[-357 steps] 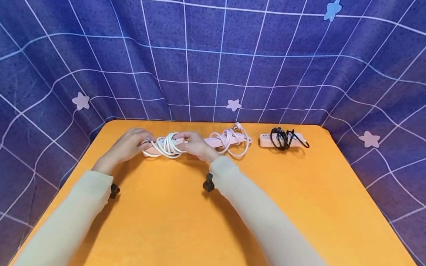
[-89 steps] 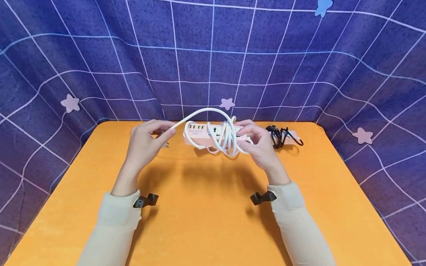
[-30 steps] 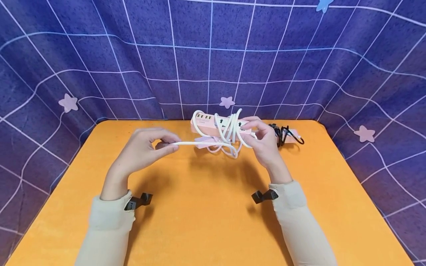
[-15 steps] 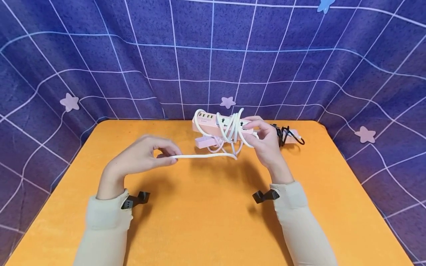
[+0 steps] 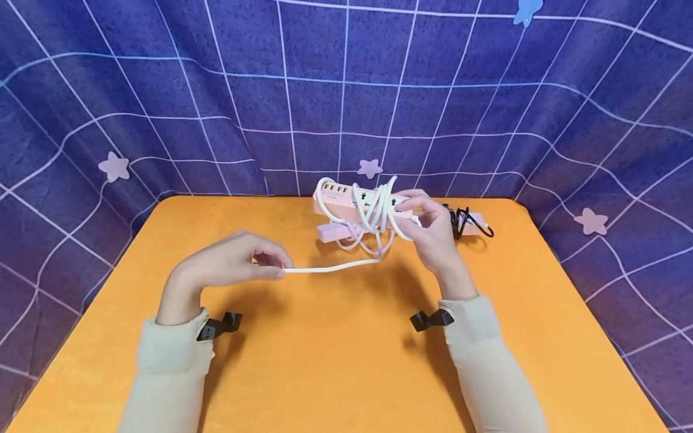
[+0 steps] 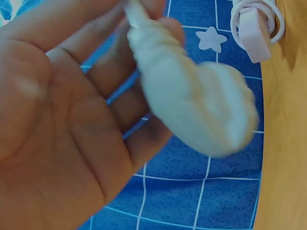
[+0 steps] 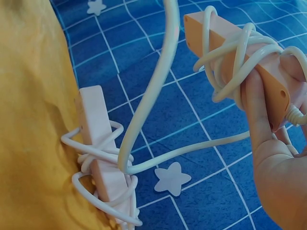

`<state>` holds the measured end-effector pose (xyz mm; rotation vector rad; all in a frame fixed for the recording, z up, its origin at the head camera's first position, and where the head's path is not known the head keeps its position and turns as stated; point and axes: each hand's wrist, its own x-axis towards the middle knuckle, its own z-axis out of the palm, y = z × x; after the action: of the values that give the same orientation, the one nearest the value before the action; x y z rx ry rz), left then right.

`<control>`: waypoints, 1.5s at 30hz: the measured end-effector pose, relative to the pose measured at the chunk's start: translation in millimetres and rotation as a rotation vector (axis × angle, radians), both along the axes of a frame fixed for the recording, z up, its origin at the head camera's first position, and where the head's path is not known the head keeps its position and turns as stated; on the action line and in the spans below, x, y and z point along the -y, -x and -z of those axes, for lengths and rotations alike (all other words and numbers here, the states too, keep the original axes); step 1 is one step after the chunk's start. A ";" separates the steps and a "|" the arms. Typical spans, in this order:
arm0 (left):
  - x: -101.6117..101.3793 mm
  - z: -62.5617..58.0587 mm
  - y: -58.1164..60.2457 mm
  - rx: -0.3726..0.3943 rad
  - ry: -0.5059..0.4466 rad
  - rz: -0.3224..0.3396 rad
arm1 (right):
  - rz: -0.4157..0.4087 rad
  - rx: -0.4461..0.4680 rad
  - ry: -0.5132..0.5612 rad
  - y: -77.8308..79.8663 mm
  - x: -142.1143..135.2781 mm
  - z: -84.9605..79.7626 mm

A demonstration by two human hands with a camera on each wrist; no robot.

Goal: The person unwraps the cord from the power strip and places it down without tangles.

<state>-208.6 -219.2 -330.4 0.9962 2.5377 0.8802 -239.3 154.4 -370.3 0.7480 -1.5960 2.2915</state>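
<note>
My right hand grips the right end of a pink power strip, raised above the table and tilted down toward that end. Loops of white cord are wound around the strip; another loop passes over its left end. My left hand pinches a freed length of this cord, stretched nearly level toward the strip. In the left wrist view, the white plug hangs from the fingers, blurred, its ribbed neck near the fingertips. From the right wrist view, the cord bends sharply between the hands.
Behind and below the held strip, a second, lilac-pink power strip with its own wound cord lies on the orange table. Farther right lies a pink strip with a black cord. A blue gridded curtain stands behind.
Earlier the white-corded strip lay at back left under both hands; it is now lifted at centre. Over the last second my left hand lowered, drawing the cord down; the right hand barely moved.
</note>
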 end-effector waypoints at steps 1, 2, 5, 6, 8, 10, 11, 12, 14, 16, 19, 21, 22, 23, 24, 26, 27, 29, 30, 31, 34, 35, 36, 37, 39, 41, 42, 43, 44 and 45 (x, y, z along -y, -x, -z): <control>0.6 1.8 -0.6 0.003 0.016 0.006 | -0.001 0.002 0.001 -0.2 0.2 0.6; 1.3 3.5 -1.4 0.008 0.033 0.013 | -0.002 0.003 0.001 -0.6 0.5 1.1; 4.0 8.4 -5.3 0.016 0.077 0.046 | -0.003 -0.005 0.001 -1.8 1.3 1.5; 5.2 9.8 -6.9 0.017 0.090 0.061 | -0.002 -0.008 0.003 -2.2 1.3 1.3; 9.5 11.9 -11.1 0.018 0.112 0.082 | -0.004 -0.014 0.005 -2.7 1.3 0.6; 16.0 14.2 -15.2 0.013 0.135 0.093 | -0.009 -0.018 0.005 -2.7 1.3 -0.3; 20.0 15.5 -17.1 0.012 0.143 0.096 | -0.011 -0.019 0.005 -2.5 1.3 -0.9; 24.3 16.8 -18.9 0.015 0.149 0.096 | -0.012 -0.020 0.005 -2.2 1.2 -1.2; 33.4 20.7 -21.9 0.025 0.156 0.091 | -0.011 -0.024 0.001 -1.9 1.1 -2.3; 42.1 25.3 -24.8 0.035 0.161 0.080 | -0.005 -0.025 -0.001 -1.5 1.1 -2.7; 52.8 33.5 -29.1 0.068 0.157 0.056 | 0.004 -0.021 -0.002 -1.7 1.6 -2.5; 58.1 38.9 -31.8 0.092 0.156 0.042 | 0.007 -0.012 0.000 -2.0 2.0 -2.3; 60.2 41.4 -33.0 0.108 0.156 0.034 | 0.008 -0.006 -0.001 -2.2 2.2 -2.2; 62.1 43.6 -34.0 0.115 0.158 0.028 | 0.010 -0.002 -0.003 -2.2 2.5 -2.0; 63.8 45.5 -35.0 0.113 0.167 0.023 | 0.010 0.001 -0.004 -2.2 2.8 -1.8; 66.5 48.6 -36.7 0.085 0.194 0.013 | 0.012 0.005 -0.005 -2.2 3.8 -1.4; 67.1 49.8 -37.6 0.066 0.205 0.008 | 0.014 0.005 -0.006 -2.0 4.4 -1.2; 67.5 52.8 -39.3 0.020 0.230 -0.001 | 0.015 0.000 -0.004 -1.7 5.8 -1.0; 67.3 54.7 -40.4 0.002 0.238 -0.002 | 0.011 -0.001 -0.002 -1.6 6.8 -1.0; 65.8 57.1 -40.7 -0.009 0.244 0.000 | 0.007 -0.004 -0.001 -1.5 6.7 -1.4; 61.0 65.3 -42.3 -0.010 0.244 0.016 | -0.011 -0.007 -0.005 -1.8 7.1 -2.7; 59.4 67.9 -43.0 -0.010 0.243 0.021 | -0.018 -0.007 -0.007 -2.0 7.4 -3.0; 57.8 70.1 -43.6 -0.013 0.239 0.029 | -0.023 -0.007 -0.010 -2.1 7.7 -3.3; 56.3 71.7 -44.1 -0.013 0.238 0.031 | -0.028 -0.008 -0.013 -2.3 8.0 -3.5; 53.4 73.6 -45.0 -0.028 0.233 0.035 | -0.034 -0.008 -0.019 -2.7 8.4 -3.8; 50.7 73.6 -45.4 -0.039 0.234 0.034 | -0.033 -0.009 -0.025 -3.0 8.2 -3.7; 49.4 73.0 -45.3 -0.044 0.241 0.034 | -0.032 -0.009 -0.027 -3.1 7.9 -3.6; 48.2 72.6 -45.0 -0.052 0.248 0.034 | -0.030 -0.010 -0.027 -3.4 7.4 -3.4; 47.1 72.1 -44.7 -0.068 0.253 0.036 | -0.026 -0.010 -0.030 -3.6 6.9 -3.2; 46.1 71.5 -44.0 -0.081 0.261 0.038 | -0.024 -0.009 -0.030 -4.0 6.3 -3.1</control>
<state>-164.6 -265.3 -401.9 1.0103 2.6052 0.4896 -235.3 148.2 -367.2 0.7880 -1.6301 2.2822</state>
